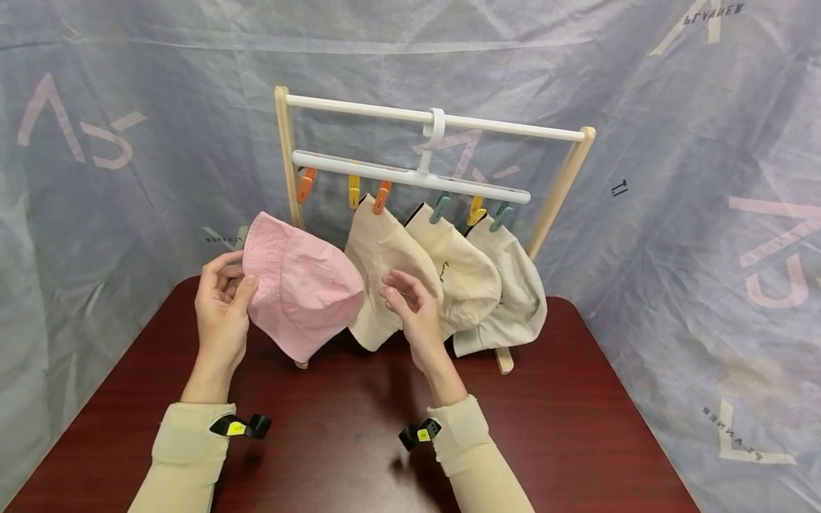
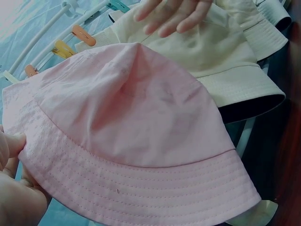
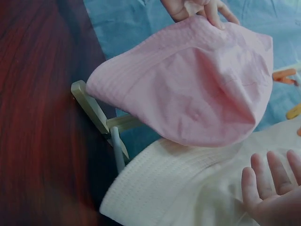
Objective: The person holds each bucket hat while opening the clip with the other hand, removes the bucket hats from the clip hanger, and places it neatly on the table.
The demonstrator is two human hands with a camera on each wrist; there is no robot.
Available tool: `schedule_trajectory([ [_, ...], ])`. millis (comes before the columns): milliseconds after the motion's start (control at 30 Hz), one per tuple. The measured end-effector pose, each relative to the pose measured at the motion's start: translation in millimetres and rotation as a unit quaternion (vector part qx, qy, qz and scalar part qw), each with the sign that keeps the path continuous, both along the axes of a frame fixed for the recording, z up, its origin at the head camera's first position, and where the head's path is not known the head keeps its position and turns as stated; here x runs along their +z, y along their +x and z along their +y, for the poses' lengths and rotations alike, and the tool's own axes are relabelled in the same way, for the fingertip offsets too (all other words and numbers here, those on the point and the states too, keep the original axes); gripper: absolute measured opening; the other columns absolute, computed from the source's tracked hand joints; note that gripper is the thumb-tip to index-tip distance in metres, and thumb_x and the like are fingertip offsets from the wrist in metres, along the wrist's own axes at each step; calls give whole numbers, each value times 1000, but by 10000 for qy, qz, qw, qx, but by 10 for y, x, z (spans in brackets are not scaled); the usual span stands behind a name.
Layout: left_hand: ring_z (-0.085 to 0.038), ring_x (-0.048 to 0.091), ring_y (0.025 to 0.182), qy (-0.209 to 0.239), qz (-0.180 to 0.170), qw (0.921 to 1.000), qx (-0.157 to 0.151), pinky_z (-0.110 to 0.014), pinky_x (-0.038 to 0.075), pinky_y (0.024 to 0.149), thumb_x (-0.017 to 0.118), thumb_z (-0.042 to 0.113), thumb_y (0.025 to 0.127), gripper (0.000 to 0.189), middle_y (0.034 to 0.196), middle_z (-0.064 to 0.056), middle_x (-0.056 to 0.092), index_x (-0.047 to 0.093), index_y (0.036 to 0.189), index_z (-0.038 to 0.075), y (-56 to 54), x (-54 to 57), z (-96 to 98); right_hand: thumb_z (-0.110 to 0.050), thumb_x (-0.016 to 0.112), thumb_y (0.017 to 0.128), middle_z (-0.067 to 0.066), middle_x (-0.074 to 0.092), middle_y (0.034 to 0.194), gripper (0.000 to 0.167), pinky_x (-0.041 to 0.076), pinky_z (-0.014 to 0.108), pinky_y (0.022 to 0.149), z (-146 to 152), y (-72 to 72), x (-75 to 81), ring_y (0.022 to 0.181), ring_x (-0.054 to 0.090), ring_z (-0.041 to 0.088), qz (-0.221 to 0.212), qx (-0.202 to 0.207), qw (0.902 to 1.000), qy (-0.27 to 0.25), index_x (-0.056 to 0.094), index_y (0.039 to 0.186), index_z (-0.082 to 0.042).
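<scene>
A pink bucket hat (image 1: 308, 285) is held up at the left of the head view. My left hand (image 1: 224, 299) pinches its brim between thumb and fingers, and the crown points right. My right hand (image 1: 417, 313) holds nothing; its fingers are relaxed in front of a cream bucket hat (image 1: 378, 249). Whether they touch that hat I cannot tell. In the right wrist view the right hand's fingers (image 3: 264, 176) are spread loosely beside the cream hat. An orange clothespin (image 1: 306, 185) and a yellow clothespin (image 1: 354, 191) hang above the pink hat with no hat in them.
A white clip hanger (image 1: 385, 172) hangs from the rail (image 1: 359, 108) of a wooden-sided rack. Another cream hat (image 1: 471, 274) and a pale grey hat (image 1: 519, 285) hang from clothespins at the right. The dark red table (image 1: 333, 434) lies below, with grey cloth (image 1: 641, 92) around it.
</scene>
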State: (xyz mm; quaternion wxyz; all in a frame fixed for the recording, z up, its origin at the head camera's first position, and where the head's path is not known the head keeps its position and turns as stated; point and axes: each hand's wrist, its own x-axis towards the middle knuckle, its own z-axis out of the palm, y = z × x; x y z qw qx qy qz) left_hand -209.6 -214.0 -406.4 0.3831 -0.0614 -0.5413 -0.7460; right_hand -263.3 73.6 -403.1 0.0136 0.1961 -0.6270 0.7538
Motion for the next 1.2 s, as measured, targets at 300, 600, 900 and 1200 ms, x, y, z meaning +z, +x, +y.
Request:
schedule_trajectory([
  [300, -17, 61, 92, 82, -26, 10000, -29, -18, 50, 78, 63, -11, 100, 41, 106, -7, 62, 61, 139, 1, 7, 15, 10, -9, 66, 105, 30, 60, 142, 43, 51, 55, 110, -72, 52, -182, 126, 66, 41, -345, -28, 9990, -291, 57, 146, 3],
  [600, -17, 62, 95, 77, -42, 10000, -5, -19, 50, 79, 62, -11, 101, 41, 108, -7, 63, 61, 139, 2, 25, 25, 8, -7, 66, 105, 30, 59, 143, 45, 53, 50, 109, -70, 77, -293, 129, 63, 46, -472, 66, 9986, -248, 56, 147, 3],
  [900, -16, 62, 94, 59, -65, 10000, -30, -18, 50, 79, 62, -12, 101, 42, 107, -6, 63, 62, 139, 4, 4, 58, 38, -4, 68, 103, 27, 62, 141, 48, 57, 33, 102, -95, 108, -365, 128, 62, 50, -372, 243, 9990, -61, 54, 148, 5],
  [1200, -17, 62, 94, 82, -28, 10000, -25, -18, 49, 76, 62, -11, 101, 41, 106, -7, 63, 61, 140, 1, 53, 67, 34, -3, 68, 103, 24, 64, 139, 46, 58, 31, 100, -171, 129, -431, 121, 68, 37, -470, 174, 9986, 173, 56, 147, 2],
])
